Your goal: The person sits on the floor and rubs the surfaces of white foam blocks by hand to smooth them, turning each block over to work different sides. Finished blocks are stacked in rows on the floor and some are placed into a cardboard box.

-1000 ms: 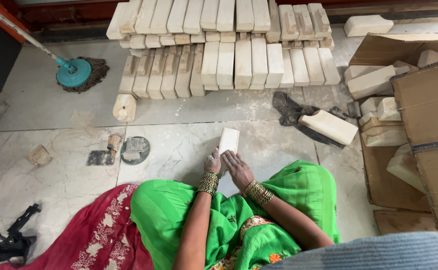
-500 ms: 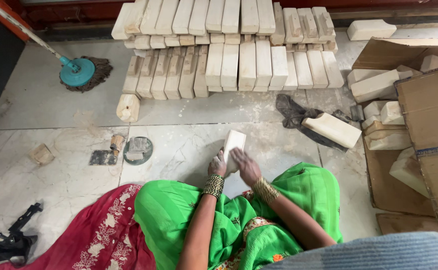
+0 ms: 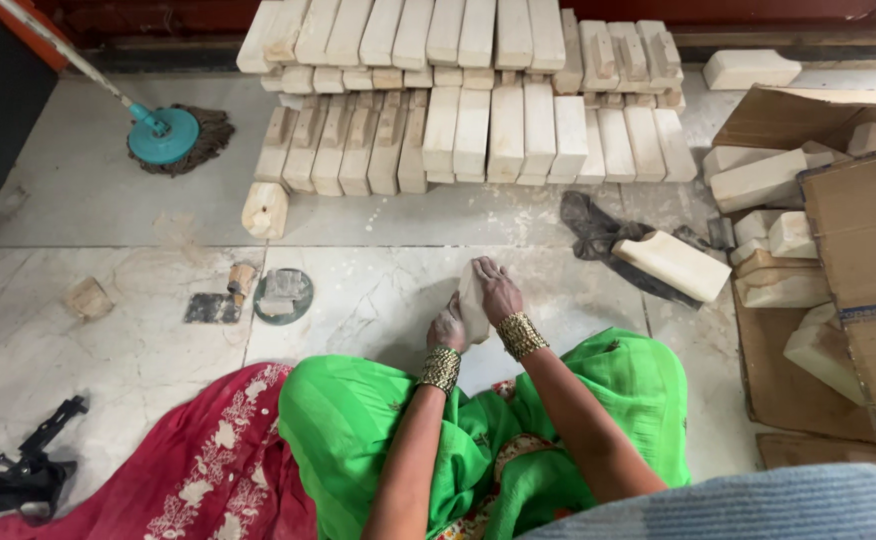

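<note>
I hold one pale wooden block [image 3: 473, 300] upright between both hands, just above the marble floor in front of my green-clad knees. My left hand [image 3: 449, 328] grips its lower left side. My right hand [image 3: 499, 290] covers its top and right face. Both wrists wear wide golden bangles. Most of the block is hidden by my fingers.
A big stack of pale wooden blocks [image 3: 458, 95] lies at the far side. A loose block on a dark rag [image 3: 674, 264] sits to the right, by cardboard boxes [image 3: 858, 240] with more blocks. At left are a round dish [image 3: 284, 296], small wood pieces, a teal mop [image 3: 164, 136] and a black tool [image 3: 33, 470].
The block has turned in my hands: its broad face showed before, now my right hand covers it and only a narrow edge shows. The hands stay in the same place.
</note>
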`<state>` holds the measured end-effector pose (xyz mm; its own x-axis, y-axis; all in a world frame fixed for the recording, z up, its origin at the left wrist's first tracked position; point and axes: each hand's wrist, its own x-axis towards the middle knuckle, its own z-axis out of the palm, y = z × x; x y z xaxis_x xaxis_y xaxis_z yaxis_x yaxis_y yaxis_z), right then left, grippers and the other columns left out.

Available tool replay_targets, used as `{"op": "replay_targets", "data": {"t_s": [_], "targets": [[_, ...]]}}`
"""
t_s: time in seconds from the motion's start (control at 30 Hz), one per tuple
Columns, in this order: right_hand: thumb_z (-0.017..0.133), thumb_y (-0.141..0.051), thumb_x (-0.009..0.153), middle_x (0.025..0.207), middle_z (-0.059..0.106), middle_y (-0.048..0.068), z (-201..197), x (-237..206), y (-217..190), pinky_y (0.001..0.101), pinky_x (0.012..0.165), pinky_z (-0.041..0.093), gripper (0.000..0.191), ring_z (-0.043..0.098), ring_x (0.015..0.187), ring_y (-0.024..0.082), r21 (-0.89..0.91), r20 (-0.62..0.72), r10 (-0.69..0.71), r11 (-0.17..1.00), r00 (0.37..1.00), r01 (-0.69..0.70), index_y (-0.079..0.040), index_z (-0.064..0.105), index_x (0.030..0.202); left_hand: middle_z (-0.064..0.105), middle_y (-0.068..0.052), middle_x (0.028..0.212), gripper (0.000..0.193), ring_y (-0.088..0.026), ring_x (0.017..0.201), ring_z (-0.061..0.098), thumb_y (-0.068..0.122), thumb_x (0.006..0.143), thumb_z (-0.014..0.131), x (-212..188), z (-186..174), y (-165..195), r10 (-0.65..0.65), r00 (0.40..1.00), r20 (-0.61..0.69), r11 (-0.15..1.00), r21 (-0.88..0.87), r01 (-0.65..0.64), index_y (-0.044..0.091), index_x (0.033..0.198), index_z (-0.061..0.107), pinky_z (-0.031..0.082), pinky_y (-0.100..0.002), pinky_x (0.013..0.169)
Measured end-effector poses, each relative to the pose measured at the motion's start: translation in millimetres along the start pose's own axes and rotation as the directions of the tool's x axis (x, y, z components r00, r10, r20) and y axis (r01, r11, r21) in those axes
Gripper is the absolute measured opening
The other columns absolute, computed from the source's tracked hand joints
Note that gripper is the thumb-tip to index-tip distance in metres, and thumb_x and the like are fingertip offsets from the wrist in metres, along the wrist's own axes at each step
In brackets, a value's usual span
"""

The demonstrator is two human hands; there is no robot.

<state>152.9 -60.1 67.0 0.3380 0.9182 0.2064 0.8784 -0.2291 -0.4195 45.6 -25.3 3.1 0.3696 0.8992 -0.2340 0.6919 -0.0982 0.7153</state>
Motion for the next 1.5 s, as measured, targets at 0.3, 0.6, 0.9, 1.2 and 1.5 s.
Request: {"op": "replay_targets", "data": {"t_s": [0.3, 0.6, 0.9, 1.2, 1.5], "targets": [[0.058, -0.003, 0.083, 0.155, 0.045, 0.018, 11.3, -56.2, -10.8, 0.0446, 0.122, 0.03, 0.068, 0.043, 0.144, 0.031, -0.032, 0.036, -0.096, 0.995, 0.995, 0.097, -0.004, 0.044, 0.15, 0.072, -0.022, 0.108, 0.055, -0.042, 0.102, 0.069, 0.051, 0.105, 0.025, 4.2, 7.7, -2.6, 0.002, 1.0, -0.01, 0.999, 0.052, -0.001, 0.028, 0.143, 0.057, 0.055, -0.052, 0.088], [0.042, 0.007, 0.095, 0.164, 0.04, 0.009, 3.2, -1.1, -5.5, 0.0371, 0.114, 0.04, 0.065, 0.04, 0.147, 0.033, -0.096, 0.136, 0.156, 0.985, 0.978, -0.144, -0.014, 0.041, 0.156, 0.071, -0.021, 0.11, 0.061, -0.046, 0.1, 0.067, 0.051, 0.103, 0.019, 2.9, 6.0, -0.5, 0.011, 1.0, -0.027, 0.999, -0.032, -0.012, 0.027, 0.14, 0.06, 0.052, -0.056, 0.088], [0.056, 0.009, 0.076, 0.159, 0.044, 0.013, 15.5, -76.7, -19.4, 0.0427, 0.124, 0.03, 0.08, 0.04, 0.148, 0.03, -0.029, 0.069, -0.15, 0.988, 0.986, 0.152, -0.011, 0.045, 0.153, 0.072, -0.028, 0.103, 0.085, -0.046, 0.101, 0.068, 0.064, 0.103, 0.021, 9.7, 3.1, -3.4, -0.165, 0.985, -0.04, 0.986, -0.021, 0.164, 0.0, 0.096, 0.077, 0.051, -0.053, 0.094], [0.051, 0.002, 0.091, 0.16, 0.047, 0.009, 3.2, 3.9, -6.8, 0.0401, 0.122, 0.035, 0.061, 0.042, 0.147, 0.029, -0.048, 0.003, 0.061, 0.997, 0.998, -0.061, -0.012, 0.048, 0.15, 0.073, -0.029, 0.1, 0.085, -0.045, 0.1, 0.068, 0.065, 0.102, 0.023, 9.6, 0.3, -0.1, -0.154, 0.983, -0.098, 0.988, -0.008, 0.154, -0.001, 0.092, 0.076, 0.052, -0.053, 0.092], [0.051, 0.007, 0.079, 0.159, 0.043, 0.014, 30.0, -93.8, 0.8, 0.0424, 0.125, 0.025, 0.072, 0.035, 0.149, 0.027, -0.021, 0.112, -0.197, 0.98, 0.974, 0.2, -0.008, 0.046, 0.15, 0.072, -0.028, 0.111, 0.095, -0.044, 0.112, 0.066, 0.071, 0.101, 0.017, 15.6, -0.1, 1.8, -0.224, 0.971, 0.086, 0.968, -0.098, 0.232, -0.004, 0.108, 0.075, 0.048, -0.05, 0.103]]}}
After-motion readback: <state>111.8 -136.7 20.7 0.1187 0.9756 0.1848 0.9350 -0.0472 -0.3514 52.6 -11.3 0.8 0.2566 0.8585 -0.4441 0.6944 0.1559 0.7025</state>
